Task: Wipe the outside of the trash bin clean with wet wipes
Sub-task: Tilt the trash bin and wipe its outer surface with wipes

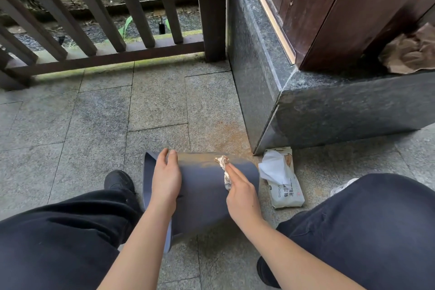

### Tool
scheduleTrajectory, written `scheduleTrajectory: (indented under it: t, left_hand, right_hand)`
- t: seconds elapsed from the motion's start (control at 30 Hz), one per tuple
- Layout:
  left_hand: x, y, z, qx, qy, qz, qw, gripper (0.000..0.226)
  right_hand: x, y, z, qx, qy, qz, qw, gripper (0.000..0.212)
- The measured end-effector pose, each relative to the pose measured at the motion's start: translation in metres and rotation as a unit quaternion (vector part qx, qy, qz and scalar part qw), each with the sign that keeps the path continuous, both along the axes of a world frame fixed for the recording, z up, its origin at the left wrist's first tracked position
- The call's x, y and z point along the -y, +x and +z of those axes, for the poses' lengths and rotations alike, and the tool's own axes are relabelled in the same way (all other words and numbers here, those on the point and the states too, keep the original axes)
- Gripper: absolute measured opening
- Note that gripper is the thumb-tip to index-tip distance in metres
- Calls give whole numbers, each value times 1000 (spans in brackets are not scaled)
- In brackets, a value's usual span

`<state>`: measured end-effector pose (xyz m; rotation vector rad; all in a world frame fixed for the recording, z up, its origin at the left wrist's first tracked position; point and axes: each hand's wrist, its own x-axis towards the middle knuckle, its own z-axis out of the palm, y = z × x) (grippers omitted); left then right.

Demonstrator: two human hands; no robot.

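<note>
A dark blue-grey trash bin [202, 190] lies on its side on the stone floor between my knees, its open mouth to the left. A band of brown dirt runs along its far upper side. My left hand [166, 179] rests flat on the bin near the mouth, fingers straight. My right hand [242, 193] presses a crumpled, dirt-stained wet wipe [223, 169] against the bin's right part, the wipe pinched under thumb and fingers. A pack of wet wipes [284, 186] lies on the floor just right of the bin, a white sheet sticking out.
A dark stone plinth [329, 106] with a wooden post stands at right, crumpled brown paper [409, 52] on it. A wooden railing [106, 30] closes off the far side. My legs in black trousers flank the bin; a black shoe [118, 181] sits left of it.
</note>
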<state>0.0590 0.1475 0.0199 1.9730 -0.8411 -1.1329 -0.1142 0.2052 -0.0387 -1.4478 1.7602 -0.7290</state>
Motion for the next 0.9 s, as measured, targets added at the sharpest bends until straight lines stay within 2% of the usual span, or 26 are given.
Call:
scheduleTrajectory:
  t: [0.13, 0.3, 0.37, 0.47, 0.53, 0.6, 0.73, 0.9]
  left_hand:
    - [-2, -5, -1, 26, -15, -14, 999, 50]
    - [-1, -8, -4, 6, -29, -35, 999, 49]
    - [-1, -5, -4, -30, -11, -17, 999, 51]
    - [3, 5, 1, -159, 70, 71, 982, 55]
    - [9, 12, 2, -187, 97, 103, 972, 57]
    - [11, 13, 0, -133, 96, 93, 982, 59]
    - [4, 13, -2, 47, 83, 39, 995, 60]
    - [-4, 8, -3, 94, 62, -1, 994, 52]
  right_hand:
    - [-1, -2, 0, -9, 6, -10, 1000, 61]
    - [-1, -3, 3, -7, 7, -15, 1000, 62]
    - [-2, 0, 5, -17, 3, -7, 1000, 61]
    - [-2, 4, 6, -23, -8, 7, 1000, 61]
    - [-3, 6, 7, -26, -7, 14, 1000, 61]
    - [-7, 8, 6, -32, -6, 26, 999, 60]
    - [-14, 11, 6, -20, 3, 17, 1000, 59]
    - [-10, 8, 8, 4, 21, -32, 999, 53]
